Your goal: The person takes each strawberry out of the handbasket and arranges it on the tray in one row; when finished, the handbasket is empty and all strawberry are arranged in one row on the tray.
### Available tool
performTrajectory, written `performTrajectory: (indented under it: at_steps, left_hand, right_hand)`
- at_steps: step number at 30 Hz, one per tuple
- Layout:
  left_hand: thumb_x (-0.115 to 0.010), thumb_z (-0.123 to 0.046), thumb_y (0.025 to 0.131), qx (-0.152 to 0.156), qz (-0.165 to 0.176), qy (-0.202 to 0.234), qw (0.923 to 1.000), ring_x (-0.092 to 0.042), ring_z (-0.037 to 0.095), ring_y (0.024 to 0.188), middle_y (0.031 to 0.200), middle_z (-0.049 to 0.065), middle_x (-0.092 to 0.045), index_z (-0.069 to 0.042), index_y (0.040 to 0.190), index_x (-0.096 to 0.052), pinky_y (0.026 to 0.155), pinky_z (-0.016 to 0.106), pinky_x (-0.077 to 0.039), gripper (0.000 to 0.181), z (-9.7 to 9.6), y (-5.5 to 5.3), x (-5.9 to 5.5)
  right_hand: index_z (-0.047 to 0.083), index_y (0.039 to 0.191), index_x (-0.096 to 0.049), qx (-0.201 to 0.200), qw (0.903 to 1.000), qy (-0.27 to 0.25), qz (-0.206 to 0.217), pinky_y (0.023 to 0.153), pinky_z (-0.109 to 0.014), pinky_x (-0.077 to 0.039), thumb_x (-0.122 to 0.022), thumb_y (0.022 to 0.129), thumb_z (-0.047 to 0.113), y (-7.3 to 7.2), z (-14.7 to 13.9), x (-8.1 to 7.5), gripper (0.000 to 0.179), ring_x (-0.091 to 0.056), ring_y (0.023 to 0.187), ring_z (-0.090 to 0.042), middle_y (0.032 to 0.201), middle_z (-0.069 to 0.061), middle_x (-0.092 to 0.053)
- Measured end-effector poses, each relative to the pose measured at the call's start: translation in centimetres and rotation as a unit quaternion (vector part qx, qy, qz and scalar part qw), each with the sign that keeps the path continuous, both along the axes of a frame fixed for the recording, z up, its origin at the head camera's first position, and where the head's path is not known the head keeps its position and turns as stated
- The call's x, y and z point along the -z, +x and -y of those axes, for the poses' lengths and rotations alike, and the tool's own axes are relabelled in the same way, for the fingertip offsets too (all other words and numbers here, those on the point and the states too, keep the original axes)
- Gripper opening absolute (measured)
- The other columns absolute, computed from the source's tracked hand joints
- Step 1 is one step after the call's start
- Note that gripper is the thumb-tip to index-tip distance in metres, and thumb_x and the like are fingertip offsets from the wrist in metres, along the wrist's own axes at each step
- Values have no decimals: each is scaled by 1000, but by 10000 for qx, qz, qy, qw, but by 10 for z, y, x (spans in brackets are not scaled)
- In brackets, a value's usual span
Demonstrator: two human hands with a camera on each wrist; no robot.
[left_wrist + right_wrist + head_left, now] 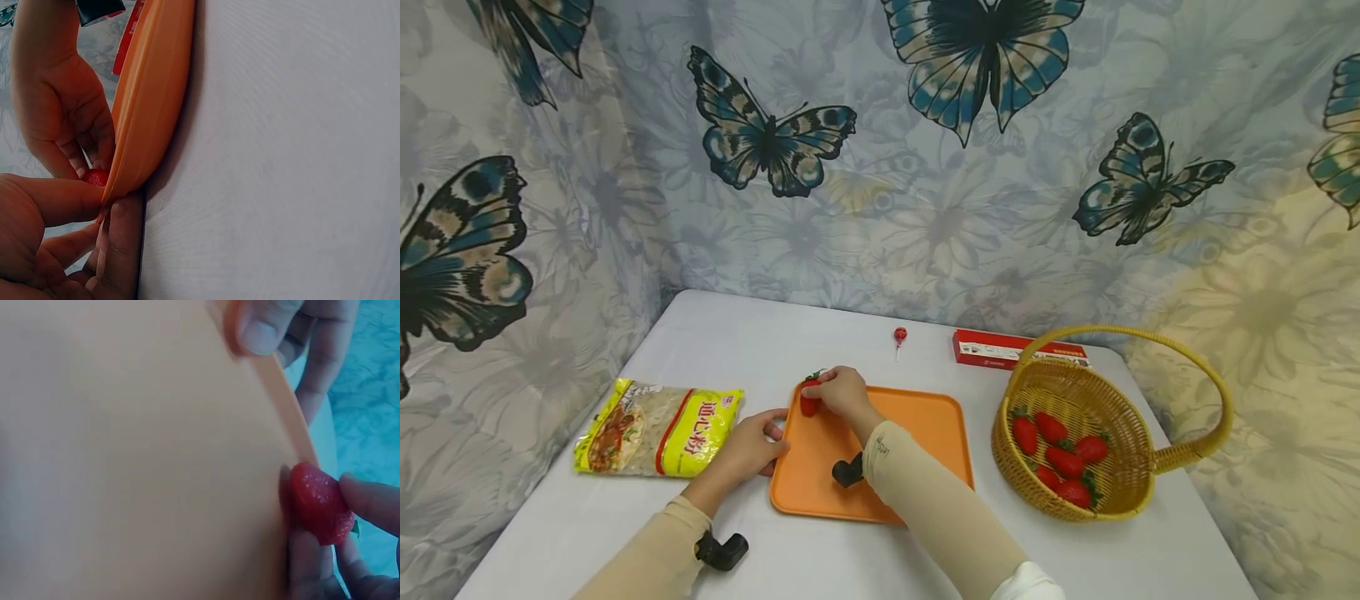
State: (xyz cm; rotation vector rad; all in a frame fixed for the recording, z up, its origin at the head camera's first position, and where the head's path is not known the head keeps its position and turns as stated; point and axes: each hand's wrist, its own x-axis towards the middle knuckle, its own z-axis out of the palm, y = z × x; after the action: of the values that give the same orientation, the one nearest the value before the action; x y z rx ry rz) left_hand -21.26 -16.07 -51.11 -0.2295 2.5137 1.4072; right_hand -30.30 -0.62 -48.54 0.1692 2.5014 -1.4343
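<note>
An orange tray (917,417) lies on the white table. My left hand (748,446) pinches its left rim, thumb on top and fingers underneath, as the left wrist view shows. Over the tray's far left corner, my right hand (846,396) holds a red strawberry (322,503) between thumb and fingers. The strawberry touches or nearly touches the tray near its edge. In the head view its green leaves point away from me. To the right stands a yellow wicker basket (1131,417) with several strawberries (1063,460) inside.
A yellow and clear bag of pasta (658,429) lies left of the tray. Behind the tray are a red lollipop (900,335) and a long red box (988,350), the box partly behind the basket's arched handle. Butterfly-patterned cloth (940,225) hangs at the table's back.
</note>
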Motion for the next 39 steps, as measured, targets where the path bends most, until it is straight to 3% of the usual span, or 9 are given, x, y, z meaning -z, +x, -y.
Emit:
performTrajectory:
  at_steps: [11,20,24,29,34,39]
  left_hand:
    - [-72,-10,88,-25,38,15,10000,-57,19,64,95,7,-55,-9,142,-50,54,30,-54,58,-1,-1,-2]
    - [-71,-10,89,-3,-33,-7,10000,-57,19,63,95,7,-55,-9,141,-51,53,30,-54,57,-1,-2,-2]
    - [-71,-10,89,-7,5,-54,10000,-57,19,63,96,7,-55,-8,142,-50,54,30,-53,57,1,0,-2]
    - [-71,-10,88,-10,25,-21,10000,-57,19,65,97,7,-55,-9,142,-50,54,30,-53,57,-1,0,0]
    - [-71,-10,88,-19,-26,-35,10000,-56,19,63,96,7,-55,-9,141,-51,53,31,-53,57,0,0,0]
    - [-70,-9,87,23,-62,23,10000,-56,19,64,96,7,-54,-9,141,-51,53,31,-53,57,0,0,1]
  right_hand:
    - [11,93,-70,-114,9984,405,-388,63,-25,-50,-85,77,29,5,3,-1,27,-57,76,-18,91,-3,-64]
    - [9,96,-70,-203,9987,121,-446,60,-25,-52,-84,78,28,6,0,-4,30,-61,67,-16,84,-3,-65]
    - [7,102,-69,-374,9983,-33,-445,63,-28,-54,-83,79,32,10,-16,-20,37,-66,68,-20,83,-4,-66]
    - [6,106,-70,-1014,9935,-432,-272,76,-36,-57,-79,84,31,17,-73,-67,36,-70,83,-26,96,-6,-68]
    - [0,114,-68,-1926,9790,-649,137,86,-40,-54,-73,89,26,28,-159,-116,36,-68,97,-30,110,-16,-67]
    - [-6,121,-62,-2715,9581,-696,599,90,-41,-52,-64,96,21,35,-253,-138,37,-62,107,-36,121,-21,-63]
